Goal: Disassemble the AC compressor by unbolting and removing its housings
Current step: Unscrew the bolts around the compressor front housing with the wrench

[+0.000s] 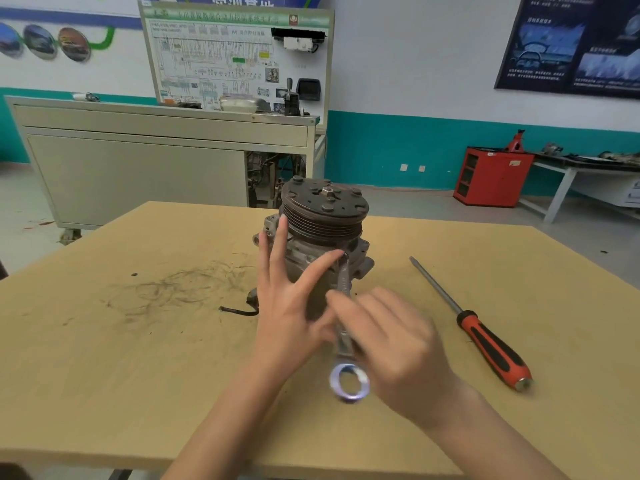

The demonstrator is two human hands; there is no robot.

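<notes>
The AC compressor [323, 216] stood pulley-up near the far edge of the bench [138, 358]; I braced its housing [360, 263] with my left hand [289, 306], fingers straight, against twisting. My right hand [391, 341] was a blur over the combination wrench [348, 379] on a bolt [345, 255], so I couldn't tell its grip.

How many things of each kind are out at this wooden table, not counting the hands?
AC compressor: 1
Combination wrench: 1
Screwdriver with a red and black handle: 1
Total: 3
</notes>
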